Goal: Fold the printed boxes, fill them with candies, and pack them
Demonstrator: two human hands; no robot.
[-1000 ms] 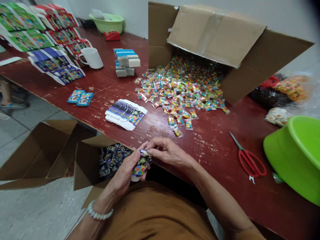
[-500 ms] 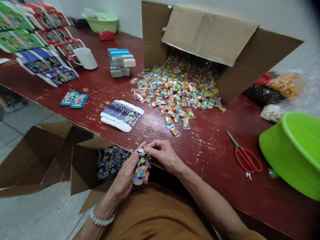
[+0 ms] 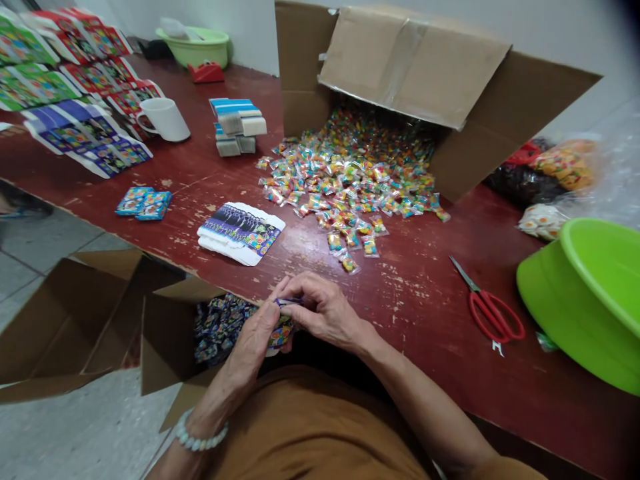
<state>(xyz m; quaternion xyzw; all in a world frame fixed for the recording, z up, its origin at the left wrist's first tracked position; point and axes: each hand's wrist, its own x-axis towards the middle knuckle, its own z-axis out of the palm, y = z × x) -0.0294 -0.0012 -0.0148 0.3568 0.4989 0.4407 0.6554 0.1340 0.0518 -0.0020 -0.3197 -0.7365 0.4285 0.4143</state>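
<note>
Small printed carton (image 3: 283,331), where is it?
— At the near edge of the table (image 3: 415,300), just beside the open floor box (image 3: 167,333). The left hand (image 3: 255,337) is wrapped round it; the right hand (image 3: 325,310) pinches its top.
— Room around?
— Bare wood ahead, up to the flat carton stack (image 3: 243,232) and loose sweets (image 3: 350,180); scissors (image 3: 493,313) lie well apart on the right.
— Hidden?
— Both hands cover most of it; I cannot tell how the flap sits.

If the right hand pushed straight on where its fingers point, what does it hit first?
The small printed box: the right hand has fingertips on its top, and the left hand wraps round it just behind. Which comes first is hard to judge.
</note>
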